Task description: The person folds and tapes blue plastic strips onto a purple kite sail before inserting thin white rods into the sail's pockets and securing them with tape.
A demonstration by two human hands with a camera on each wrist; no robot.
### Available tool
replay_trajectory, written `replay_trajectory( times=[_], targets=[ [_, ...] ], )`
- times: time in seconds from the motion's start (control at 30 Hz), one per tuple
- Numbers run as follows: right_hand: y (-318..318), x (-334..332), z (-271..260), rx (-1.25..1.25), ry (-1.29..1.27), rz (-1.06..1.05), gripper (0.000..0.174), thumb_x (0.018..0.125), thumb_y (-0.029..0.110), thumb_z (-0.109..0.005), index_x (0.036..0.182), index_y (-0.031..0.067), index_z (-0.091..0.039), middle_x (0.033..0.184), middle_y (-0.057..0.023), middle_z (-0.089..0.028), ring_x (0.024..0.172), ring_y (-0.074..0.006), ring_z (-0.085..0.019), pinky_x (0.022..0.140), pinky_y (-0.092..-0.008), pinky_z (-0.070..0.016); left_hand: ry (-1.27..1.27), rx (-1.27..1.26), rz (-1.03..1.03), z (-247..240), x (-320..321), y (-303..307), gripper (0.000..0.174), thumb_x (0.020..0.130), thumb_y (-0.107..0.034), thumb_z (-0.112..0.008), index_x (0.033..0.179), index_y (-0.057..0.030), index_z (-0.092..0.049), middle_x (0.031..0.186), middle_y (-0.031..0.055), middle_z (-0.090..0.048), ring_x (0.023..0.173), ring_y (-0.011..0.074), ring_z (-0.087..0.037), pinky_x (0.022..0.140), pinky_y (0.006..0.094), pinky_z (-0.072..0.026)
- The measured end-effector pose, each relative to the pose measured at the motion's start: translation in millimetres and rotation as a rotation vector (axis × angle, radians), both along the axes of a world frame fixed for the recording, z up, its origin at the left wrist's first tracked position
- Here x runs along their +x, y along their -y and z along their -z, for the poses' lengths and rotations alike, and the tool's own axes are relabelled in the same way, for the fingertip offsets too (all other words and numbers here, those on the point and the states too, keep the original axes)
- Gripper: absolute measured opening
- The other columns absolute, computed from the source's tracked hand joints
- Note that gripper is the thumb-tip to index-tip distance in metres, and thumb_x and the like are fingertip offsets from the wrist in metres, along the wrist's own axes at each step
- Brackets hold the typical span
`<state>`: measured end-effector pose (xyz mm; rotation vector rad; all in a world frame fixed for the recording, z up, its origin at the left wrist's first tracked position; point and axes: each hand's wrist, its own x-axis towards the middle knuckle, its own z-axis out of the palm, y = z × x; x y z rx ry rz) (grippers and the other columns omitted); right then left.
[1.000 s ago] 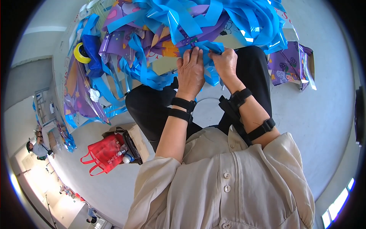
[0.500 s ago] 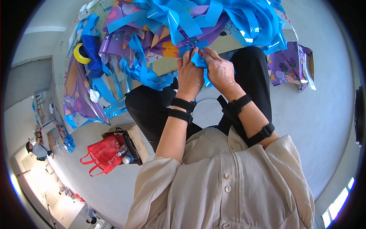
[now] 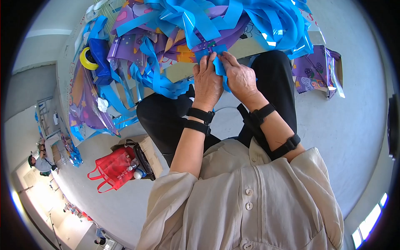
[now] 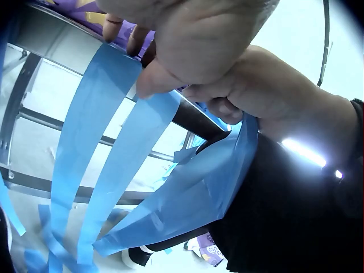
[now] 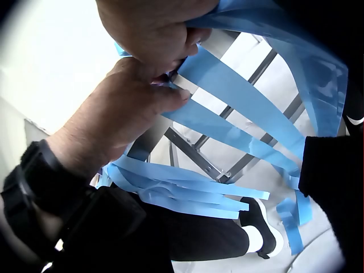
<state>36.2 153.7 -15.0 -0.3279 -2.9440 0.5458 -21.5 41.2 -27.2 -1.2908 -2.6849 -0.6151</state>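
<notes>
Side by side at the table's near edge are my left hand and right hand, fingertips close together. Between them a bent piece of glossy blue plastic strip shows, beside a purple printed sheet. In the left wrist view, my left thumb pinches the top of long blue strips that hang below the edge. My right fingers curl around a wider, folded blue strip, which droops toward the floor. The right wrist view shows the left thumb on a hanging strip; the strips' upper ends are hidden by the hands.
A big heap of blue strips covers the tabletop's far side. A blue tape dispenser with a yellow tape roll stands at left. A red bag lies lower left; a purple printed box is at right.
My right hand has moved left and turned in beside the left hand, folding the blue strip between them. Over the last half second the strip has dropped slightly; my left hand stays in place.
</notes>
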Motion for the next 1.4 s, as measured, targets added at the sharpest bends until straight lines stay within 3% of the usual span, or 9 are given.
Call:
replay_trajectory(
  times=[0.07, 0.13, 0.67, 0.73, 0.83, 0.97, 1.1, 1.3, 1.4],
  targets=[
    [1, 0, 0, 0.003, -0.004, 0.001, 0.038, 0.079, 0.008, -0.054, 0.116, 0.0017, -0.054, 0.129, -0.0129, -0.049, 0.078, -0.0289, -0.065, 0.069, -0.0378, -0.0519, 0.000, -0.003, -0.002, -1, 0, -1, 0.049, 0.069, -0.002, -0.060, 0.117, -0.0011, -0.052, 0.128, 0.0115, -0.046, 0.120, 0.0313, -0.037, 0.092, 0.0432, -0.0318],
    [1, 0, -1, 0.002, 0.000, 0.001, 0.039, 0.078, 0.008, -0.054, 0.116, 0.0014, -0.053, 0.129, -0.0130, -0.049, 0.079, -0.0288, -0.065, 0.069, -0.0377, -0.0519, -0.057, 0.018, -0.010, -2, 0, -1, 0.035, 0.069, -0.005, -0.063, 0.103, -0.0020, -0.060, 0.124, 0.0137, -0.050, 0.113, 0.0311, -0.042, 0.087, 0.0422, -0.0338],
    [6, 0, -5, 0.031, 0.053, 0.010, 0.038, 0.077, 0.007, -0.054, 0.115, -0.0014, -0.053, 0.129, -0.0135, -0.048, 0.077, -0.0290, -0.065, 0.066, -0.0385, -0.0529, -0.064, -0.015, -0.009, -2, 1, 1, 0.033, 0.067, -0.005, -0.065, 0.100, -0.0016, -0.063, 0.125, 0.0116, -0.050, 0.114, 0.0296, -0.041, 0.087, 0.0405, -0.0334],
    [7, -1, -9, 0.041, 0.070, 0.010, 0.038, 0.077, 0.008, -0.054, 0.114, -0.0021, -0.053, 0.129, -0.0139, -0.048, 0.075, -0.0289, -0.066, 0.065, -0.0383, -0.0531, 0.012, -0.019, -0.015, -2, 1, 1, 0.025, 0.065, -0.003, -0.063, 0.089, 0.0017, -0.067, 0.129, 0.0118, -0.047, 0.123, 0.0294, -0.036, 0.094, 0.0422, -0.0304],
    [9, -2, -11, 0.073, 0.088, 0.008, 0.036, 0.077, 0.008, -0.055, 0.112, -0.0034, -0.054, 0.127, -0.0147, -0.048, 0.072, -0.0285, -0.066, 0.062, -0.0378, -0.0533, -0.017, -0.011, -0.018, -4, 0, 2, 0.040, 0.068, -0.002, -0.063, 0.108, -0.0004, -0.060, 0.125, 0.0117, -0.050, 0.115, 0.0290, -0.042, 0.090, 0.0405, -0.0337],
    [10, -6, -14, 0.137, 0.099, -0.015, 0.028, 0.077, 0.007, -0.055, 0.103, -0.0035, -0.055, 0.118, -0.0143, -0.051, 0.067, -0.0271, -0.066, 0.057, -0.0372, -0.0530, 0.008, 0.146, -0.071, -4, -10, 7, 0.042, 0.069, 0.001, -0.059, 0.111, -0.0003, -0.057, 0.123, 0.0127, -0.051, 0.111, 0.0309, -0.045, 0.090, 0.0423, -0.0360],
    [10, -10, -16, 0.174, 0.193, -0.023, 0.026, 0.076, 0.002, -0.055, 0.102, -0.0022, -0.054, 0.109, -0.0124, -0.052, 0.065, -0.0271, -0.065, 0.053, -0.0372, -0.0521, -0.044, 0.375, -0.250, -26, -48, 52, 0.037, 0.068, 0.006, -0.058, 0.104, -0.0019, -0.057, 0.103, 0.0141, -0.058, 0.099, 0.0344, -0.051, 0.086, 0.0410, -0.0412],
    [12, -10, -11, 0.131, 0.175, -0.011, 0.042, 0.076, -0.002, -0.054, 0.117, -0.0032, -0.050, 0.128, -0.0101, -0.046, 0.072, -0.0293, -0.065, 0.059, -0.0384, -0.0521, -0.136, 0.672, -1.028, -58, -150, 181, 0.012, 0.076, -0.005, -0.061, 0.086, -0.0031, -0.066, 0.088, 0.0130, -0.064, 0.080, 0.0296, -0.059, 0.075, 0.0380, -0.0473],
    [14, -11, -16, 0.136, 0.244, 0.009, 0.042, 0.077, -0.004, -0.053, 0.119, -0.0040, -0.048, 0.130, -0.0097, -0.044, 0.073, -0.0286, -0.064, 0.060, -0.0369, -0.0522, -0.157, 0.601, -1.143, -51, -215, 255, 0.016, 0.073, -0.009, -0.065, 0.086, 0.0000, -0.067, 0.091, 0.0144, -0.065, 0.078, 0.0274, -0.060, 0.074, 0.0371, -0.0472]
  ],
)
